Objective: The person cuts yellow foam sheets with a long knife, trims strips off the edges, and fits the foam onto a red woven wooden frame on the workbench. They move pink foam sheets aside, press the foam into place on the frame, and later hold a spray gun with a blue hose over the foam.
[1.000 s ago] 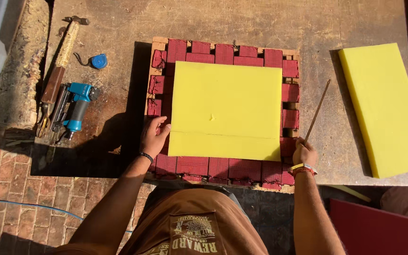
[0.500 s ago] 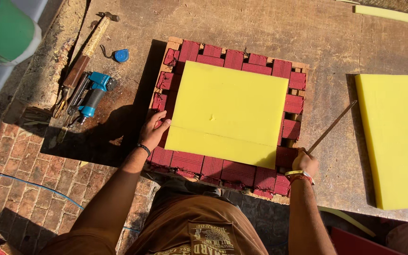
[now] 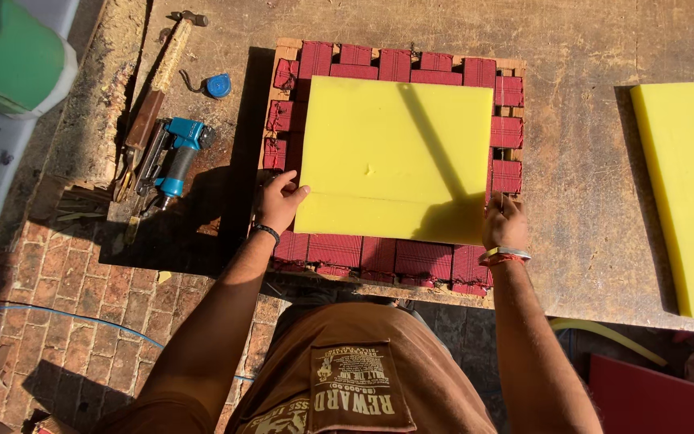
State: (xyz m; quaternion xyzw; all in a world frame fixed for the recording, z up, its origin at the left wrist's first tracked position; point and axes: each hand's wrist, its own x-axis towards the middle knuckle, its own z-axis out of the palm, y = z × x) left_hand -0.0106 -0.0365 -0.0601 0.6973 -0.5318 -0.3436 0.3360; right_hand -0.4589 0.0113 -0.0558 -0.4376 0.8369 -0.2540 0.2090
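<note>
Workbench [image 3: 588,161] bears flat yellow foam sheet [image 3: 395,153] atop red webbed frame [image 3: 508,120].

No package, sign or screen shows anywhere; the only label-like thing is a rectangular printed patch [image 3: 357,384], cream marks on brown cloth, on the person's shirt, below and between the left hand [image 3: 280,201] and right hand [image 3: 505,225].
</note>
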